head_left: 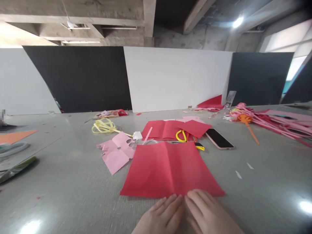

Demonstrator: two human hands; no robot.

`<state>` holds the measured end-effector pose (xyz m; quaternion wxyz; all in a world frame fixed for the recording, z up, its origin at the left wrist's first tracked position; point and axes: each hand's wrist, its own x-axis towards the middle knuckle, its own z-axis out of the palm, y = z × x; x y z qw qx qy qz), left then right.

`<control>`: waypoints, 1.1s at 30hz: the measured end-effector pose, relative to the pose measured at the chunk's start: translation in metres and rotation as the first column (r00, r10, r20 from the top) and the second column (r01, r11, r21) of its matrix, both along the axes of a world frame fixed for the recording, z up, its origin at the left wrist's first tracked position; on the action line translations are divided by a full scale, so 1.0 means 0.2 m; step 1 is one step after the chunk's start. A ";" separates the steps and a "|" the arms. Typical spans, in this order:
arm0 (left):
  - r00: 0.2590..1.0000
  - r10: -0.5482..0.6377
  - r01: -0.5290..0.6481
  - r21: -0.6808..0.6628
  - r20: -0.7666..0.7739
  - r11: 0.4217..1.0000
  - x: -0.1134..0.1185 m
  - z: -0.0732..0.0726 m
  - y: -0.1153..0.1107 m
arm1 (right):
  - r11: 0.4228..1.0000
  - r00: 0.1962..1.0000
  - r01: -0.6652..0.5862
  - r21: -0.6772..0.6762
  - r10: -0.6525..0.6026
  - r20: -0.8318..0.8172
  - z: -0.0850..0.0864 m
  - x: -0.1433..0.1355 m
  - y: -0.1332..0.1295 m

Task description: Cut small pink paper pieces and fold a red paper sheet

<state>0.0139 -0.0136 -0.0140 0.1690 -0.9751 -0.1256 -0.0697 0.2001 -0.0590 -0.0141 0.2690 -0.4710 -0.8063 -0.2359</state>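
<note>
A red sheet of paper (168, 165) with a crease down its middle lies on the grey table (73, 182) in front of me. My left hand (164, 213) rests at its near edge, left of the right hand, fingers close together and laid out flat. Beside it my right hand (207, 209) has its fingertips on the same near edge, the fingers stretched forward. Both hands press on the paper's edge near the crease, and neither is wrapped round anything. The thumbs are mostly hidden.
Behind the sheet lie more red paper (161, 128), yellow-handled scissors (180, 136) and a phone (220, 139). Cut pink paper (117, 152) and a yellow ribbon (103, 126) are at left. Pink strips (273, 122) and an orange item (245, 119) lie at right.
</note>
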 end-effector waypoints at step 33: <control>0.998 0.034 -0.047 -0.288 -0.050 0.956 -0.11 0.04 0.03 | 0.997 0.998 -0.065 -0.031 0.064 -0.016 -0.02 0.02 0.02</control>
